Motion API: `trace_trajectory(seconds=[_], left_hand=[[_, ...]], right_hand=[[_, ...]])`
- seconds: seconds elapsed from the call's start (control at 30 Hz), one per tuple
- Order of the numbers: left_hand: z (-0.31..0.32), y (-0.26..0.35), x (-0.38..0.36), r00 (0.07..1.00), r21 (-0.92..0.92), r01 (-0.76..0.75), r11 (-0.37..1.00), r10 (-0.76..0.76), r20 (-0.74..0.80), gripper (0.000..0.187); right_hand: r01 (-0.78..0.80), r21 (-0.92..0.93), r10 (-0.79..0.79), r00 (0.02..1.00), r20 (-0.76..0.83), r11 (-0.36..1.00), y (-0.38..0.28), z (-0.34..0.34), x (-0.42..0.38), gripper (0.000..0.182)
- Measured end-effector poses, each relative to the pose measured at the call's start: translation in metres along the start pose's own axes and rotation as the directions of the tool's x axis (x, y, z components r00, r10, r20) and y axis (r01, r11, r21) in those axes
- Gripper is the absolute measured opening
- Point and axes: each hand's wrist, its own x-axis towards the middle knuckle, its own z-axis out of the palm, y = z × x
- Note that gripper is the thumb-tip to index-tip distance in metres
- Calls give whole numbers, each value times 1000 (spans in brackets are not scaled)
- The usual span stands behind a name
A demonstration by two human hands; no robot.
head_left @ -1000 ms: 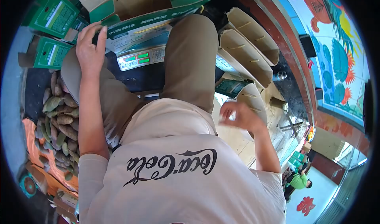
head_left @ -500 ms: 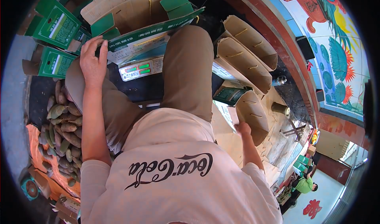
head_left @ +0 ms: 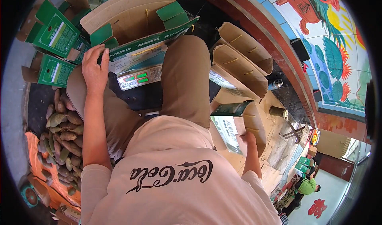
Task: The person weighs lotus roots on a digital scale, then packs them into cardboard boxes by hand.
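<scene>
My left hand is raised above my left knee at the corner of a green cardboard box. Its thumb and fingers are apart, with the fingertips beside or touching the box's rim. In front of that box, between my legs, a digital scale shows lit green displays. On the other side, my right hand is closed on the near edge of an open carton with a green and white printed side. Part of the grip is hidden behind the back of the hand.
Two more open cartons with rope handles stand to the right. Green boxes are stacked at the left, above a heap of sweet potatoes. A metal flask stands by the wall. A person in green is far right.
The carton in my right hand has shifted toward me and slightly left, showing more of its printed side. My left hand stays by the green box. The view has shifted slightly.
</scene>
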Motion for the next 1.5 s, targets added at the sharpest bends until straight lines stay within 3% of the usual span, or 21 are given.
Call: trace_trajectory(seconds=[0.1, 0.23, 0.33, 0.43, 0.53, 0.63, 0.83, 0.87, 0.97, 1.27, 1.5], left_hand=[[0, 0, 1, 1000, 3, -13, 1000, 13, -5, 16], [0, 0, 1, 1000, -3, -20, 1000, 20, -4, 16], [1, -2, 1, 1000, -7, -20, 1000, 20, -1, 16], [1, -3, 1, 1000, -4, -17, 1000, 17, 2, 16], [1, -3, 1, 1000, 3, -10, 1000, 10, 0, 16], [1, -2, 0, 1000, 4, 9, 1000, -9, -2, 17], [1, -3, 0, 1000, -4, 21, 1000, -21, -12, 17], [1, -3, 0, 1000, 0, 15, 1000, -15, -14, 17], [0, -2, 0, 1000, -6, 27, 1000, -27, -15, 16], [-2, -5, 1, 1000, -10, 23, 1000, -23, -16, 16], [-1, -4, 2, 1000, -19, 12, 1000, -12, -25, 16]], right_hand=[[-66, 175, 58, 997, 55, 982, 32, 11, 1, 40], [-292, 259, 326, 940, -97, 920, 64, 15, -9, 44], [-365, 314, 446, 862, -241, 876, 75, -12, -27, 44], [-298, 367, 456, 737, -498, 881, 75, -45, -44, 30], [-243, 341, 415, 626, -660, 908, 64, -94, -60, 19], [-209, 283, 352, 554, -755, 936, 34, -154, -83, 20], [108, 90, 30, 463, -886, 990, -13, -226, -99, 26], [180, 51, -28, 410, -912, 982, -20, -234, -97, 25], [283, 18, -130, 492, -861, 959, -55, -266, -103, 26], [367, -36, -270, 611, -744, 929, -113, -318, -60, 30], [390, -137, -369, 618, -694, 911, -141, -349, -50, 29]])
